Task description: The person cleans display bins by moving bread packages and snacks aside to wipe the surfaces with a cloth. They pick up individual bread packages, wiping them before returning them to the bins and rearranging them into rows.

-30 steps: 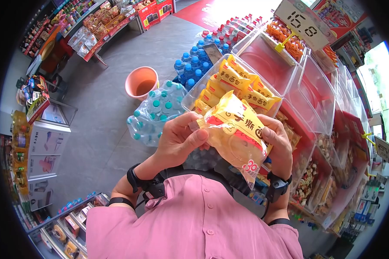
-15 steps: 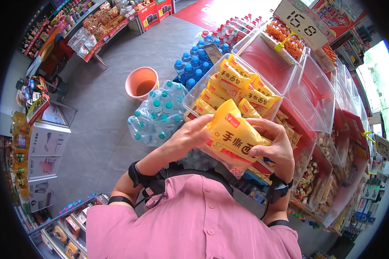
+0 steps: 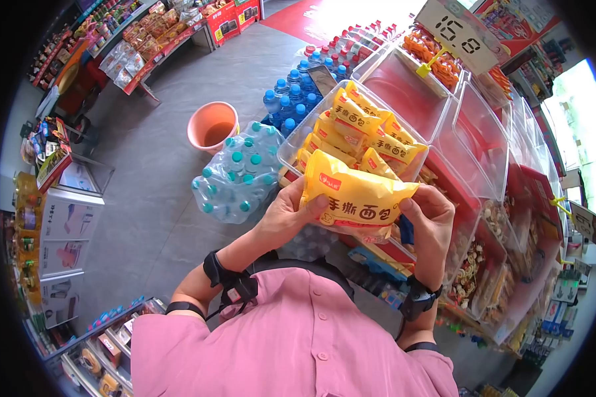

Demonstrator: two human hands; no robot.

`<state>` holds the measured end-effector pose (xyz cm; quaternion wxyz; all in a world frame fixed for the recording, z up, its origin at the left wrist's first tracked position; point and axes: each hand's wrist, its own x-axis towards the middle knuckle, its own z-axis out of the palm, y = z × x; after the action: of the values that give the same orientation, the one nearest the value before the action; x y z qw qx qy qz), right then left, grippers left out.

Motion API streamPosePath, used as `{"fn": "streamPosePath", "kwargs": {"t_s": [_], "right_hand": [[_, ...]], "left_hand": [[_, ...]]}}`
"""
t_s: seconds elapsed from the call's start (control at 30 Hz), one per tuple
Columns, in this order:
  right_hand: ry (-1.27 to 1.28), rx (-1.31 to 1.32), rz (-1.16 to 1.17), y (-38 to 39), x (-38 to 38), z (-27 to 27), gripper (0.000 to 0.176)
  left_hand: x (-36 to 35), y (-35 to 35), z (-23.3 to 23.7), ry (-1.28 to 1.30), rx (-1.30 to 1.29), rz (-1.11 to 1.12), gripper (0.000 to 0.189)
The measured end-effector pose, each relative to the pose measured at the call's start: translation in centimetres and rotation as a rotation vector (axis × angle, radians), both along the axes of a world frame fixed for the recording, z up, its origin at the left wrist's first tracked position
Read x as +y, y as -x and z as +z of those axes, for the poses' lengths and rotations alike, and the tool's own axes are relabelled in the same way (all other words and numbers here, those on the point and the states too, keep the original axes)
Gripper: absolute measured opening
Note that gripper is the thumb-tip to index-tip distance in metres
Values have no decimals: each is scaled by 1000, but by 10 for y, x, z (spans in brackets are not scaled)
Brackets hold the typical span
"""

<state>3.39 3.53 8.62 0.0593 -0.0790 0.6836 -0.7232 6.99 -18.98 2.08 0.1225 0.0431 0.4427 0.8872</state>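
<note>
Head view: yellow plastic bread packet [image 3: 357, 195] is gripped at both ends, left hand [image 3: 281, 218] and right hand [image 3: 434, 225] closed on it, above the near edge of the clear plastic bin [image 3: 290, 149]. Judged step: packet handling at the bin; any placement requires a free slot.

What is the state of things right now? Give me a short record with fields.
Left: left hand grips the left end of the yellow bread packet, thumb on its front
Right: right hand grips the right end
Packet pose: held about level, between both hands
Bin: clear bin behind it holds more packets of the same kind
Floor, left side: wrapped water bottles and a pink bucket
Sign: price sign reads 16.8
</note>
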Motion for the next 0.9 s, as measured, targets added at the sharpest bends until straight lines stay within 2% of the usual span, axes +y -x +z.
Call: {"fn": "streamPosePath", "kwargs": {"t_s": [0.03,0.17,0.23,0.27,0.33,0.4,0.47,0.57,0.67,0.7,0.73,0.77,0.8,0.87,0.9], "right_hand": [[-27,7,-14,-2,-1,3,20],[-78,153,-66,-9,-5,3,15],[-237,323,-124,-13,-7,4,12],[-239,324,-127,-15,-8,5,12],[-207,353,-144,-17,-11,5,9],[-191,349,-149,-18,-11,5,8],[-176,345,-158,-20,-9,3,8],[-165,318,-218,-21,-5,-6,7],[-40,258,-241,-19,-3,-18,14],[-58,83,-172,-17,-3,-16,19],[-74,-90,-103,-16,-3,-15,25],[53,-53,10,-15,-6,-24,36],[15,-59,19,-19,-11,-31,46],[-337,-60,126,-15,-2,-59,50],[-261,-135,176,-9,-1,-67,41]], "left_hand": [[-2,0,-1,23,36,-31,48],[-7,0,-8,69,94,-136,49],[-2,5,-7,69,159,-127,50],[0,6,-7,72,223,-113,50],[1,5,-6,52,176,-135,50],[3,5,-8,32,131,-158,50],[6,4,-15,-87,9,-82,45],[9,5,-23,-136,-43,-38,43],[18,10,-17,-215,-141,29,39],[16,12,-20,-215,-138,26,39],[12,14,-26,-83,-128,26,40],[8,17,-32,49,-117,26,40],[6,18,-36,50,-114,22,40],[1,22,-44,300,-85,-42,40],[-6,27,-47,328,-98,-91,42]]}}
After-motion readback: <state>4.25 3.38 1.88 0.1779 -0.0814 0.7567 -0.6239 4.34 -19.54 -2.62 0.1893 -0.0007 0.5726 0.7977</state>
